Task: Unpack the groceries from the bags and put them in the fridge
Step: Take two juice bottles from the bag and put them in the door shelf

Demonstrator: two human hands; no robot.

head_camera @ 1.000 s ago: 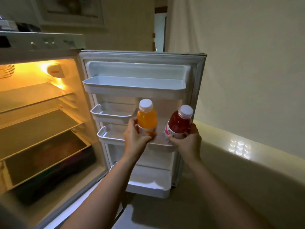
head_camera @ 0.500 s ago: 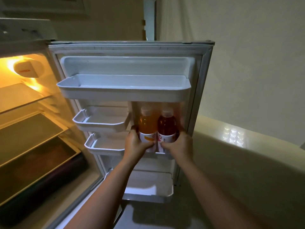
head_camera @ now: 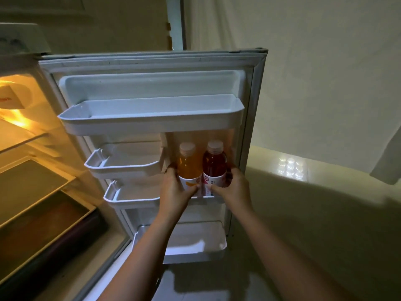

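Fingers (head_camera: pixel 171 170) of my left hand (head_camera: pixel 173 192) are curled round the orange bottle (head_camera: pixel 189 168), thumb across its label, and my right hand (head_camera: pixel 233 187) is wrapped the same way round the red bottle (head_camera: pixel 214 165). Both bottles stand upright, long axes vertical, touching side by side in the narrow compartment at the right of the fridge door (head_camera: pixel 152 61), tucked under the wide top door shelf (head_camera: pixel 152 118). Their bases are hidden behind my hands and the rail (head_camera: pixel 206 197), so I cannot tell for sure that they are fully seated, though I judge they are down or nearly so. What matters for the next move is that each bottle sits directly ahead of the hand holding it, so letting go means spreading the fingers outward and drawing straight back toward me; the right hand has little room between the red bottle and the door's edge. Compared with a second ago, when I held both bottles apart and out in front of the door with caps clear of the shelf, they now sit together inside the compartment, caps just below the shelf. Two small door trays (head_camera: pixel 125 164) lie to the left.
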